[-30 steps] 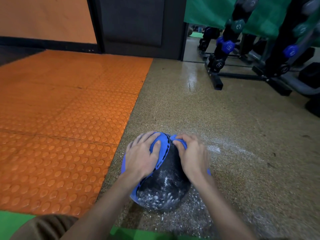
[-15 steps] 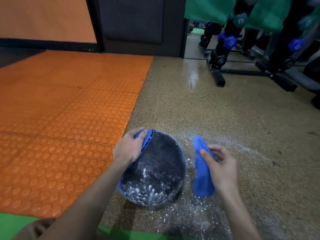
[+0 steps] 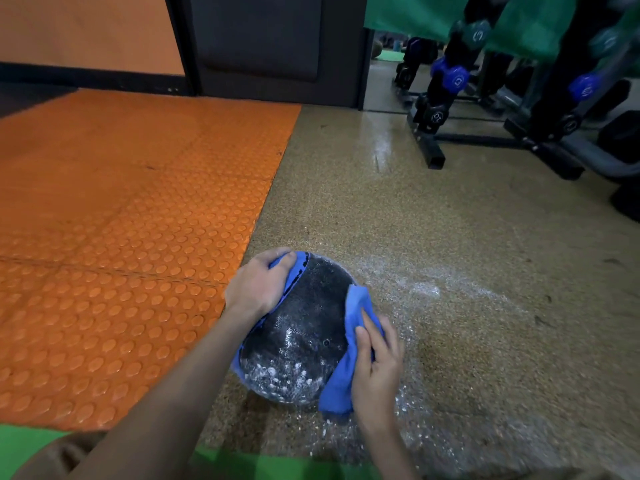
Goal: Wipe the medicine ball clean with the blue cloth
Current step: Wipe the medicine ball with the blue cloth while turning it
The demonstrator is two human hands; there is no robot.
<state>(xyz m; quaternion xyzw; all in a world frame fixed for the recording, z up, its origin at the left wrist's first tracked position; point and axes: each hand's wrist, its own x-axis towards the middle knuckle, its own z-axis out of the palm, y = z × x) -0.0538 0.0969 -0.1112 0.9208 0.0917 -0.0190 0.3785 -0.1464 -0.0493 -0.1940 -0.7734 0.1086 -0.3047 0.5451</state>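
A black and blue medicine ball [image 3: 298, 327] lies on the speckled floor, its lower face dusted with white powder. My left hand [image 3: 258, 287] grips the ball's upper left side, fingers curled over its blue band. A blue cloth [image 3: 346, 355] is draped down the ball's right side. My right hand [image 3: 375, 367] presses the cloth against the ball, thumb and fingers holding its folds.
White powder is scattered on the floor [image 3: 426, 289] around and right of the ball. An orange studded mat [image 3: 121, 237] covers the floor to the left. A dumbbell rack [image 3: 446, 98] with black feet stands at the back right. A green mat edge [image 3: 27, 445] lies near me.
My right hand lifted the cloth off the ball, held it apart to the right, and now has brought it back onto the ball's right side. My left hand stays on the upper left.
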